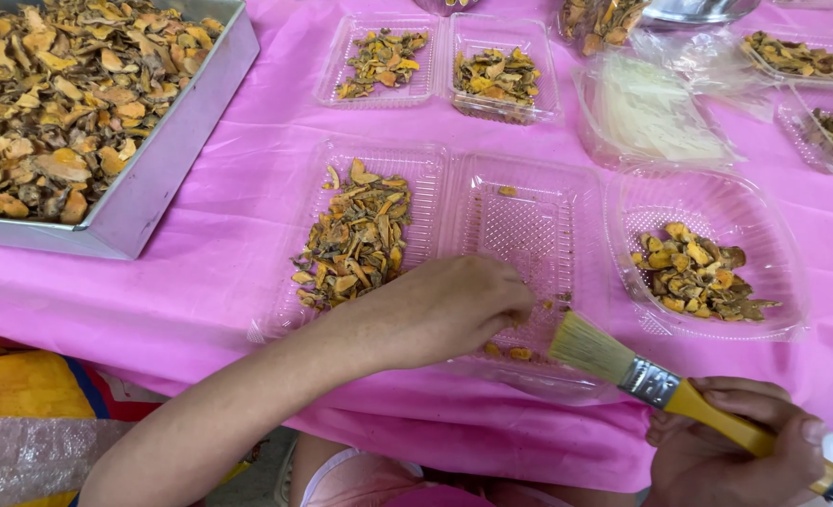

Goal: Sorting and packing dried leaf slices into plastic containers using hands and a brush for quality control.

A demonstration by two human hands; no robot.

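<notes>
Fingers of left hand point(454, 305) curled, pinching in the near right half of the clear hinged tray point(520, 235); dried slices point(355, 239) fill its left half. Right hand point(745, 451) grips yellow-handled brush point(623, 361), bristles at near edge

One camera, worn on the person's head, looks steeply down and forward over a table under a pink tablecloth point(229, 216). It sits close: the person's left hand point(459, 305) and right hand point(740, 441) fill the lower edge, with the lap just below. The clear hinged clamshell tray point(435, 188) lies mid-frame. The far tabletop is cut off at the top, and a metal tray point(168, 155) crosses the upper left corner. No second view overlaps it.
</notes>
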